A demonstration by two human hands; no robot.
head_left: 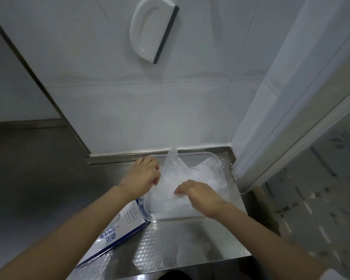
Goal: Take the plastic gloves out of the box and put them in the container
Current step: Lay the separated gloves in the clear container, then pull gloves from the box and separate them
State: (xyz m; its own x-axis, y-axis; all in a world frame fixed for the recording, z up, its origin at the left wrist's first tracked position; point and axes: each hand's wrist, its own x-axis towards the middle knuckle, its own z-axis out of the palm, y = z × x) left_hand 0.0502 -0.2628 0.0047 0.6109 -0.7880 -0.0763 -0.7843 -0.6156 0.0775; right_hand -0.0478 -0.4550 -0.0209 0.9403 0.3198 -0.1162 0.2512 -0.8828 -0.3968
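— Which step is running?
— Tucking in. The left hand (pixel 143 176) and right hand (pixel 198 197) are each pinching the gloves (pixel 182 176), already lying in the container (pixel 220 168) mid-frame, right of the box (pixel 121 229).
— Next?
— Probably flattening the peak sticking up, then letting go.

A single wide-angle view looks out from the person's head, facing forward and steeply down at the steel bench (pixel 180 239). It sits close: both forearms run in from the lower corners and meet at mid-frame, the left hand (pixel 143 174) and the right hand (pixel 200 197) over the clear container (pixel 220 168) just below centre. The tiled wall (pixel 129 108) behind the bench fills the upper half, its straight joints bowed by the lens.
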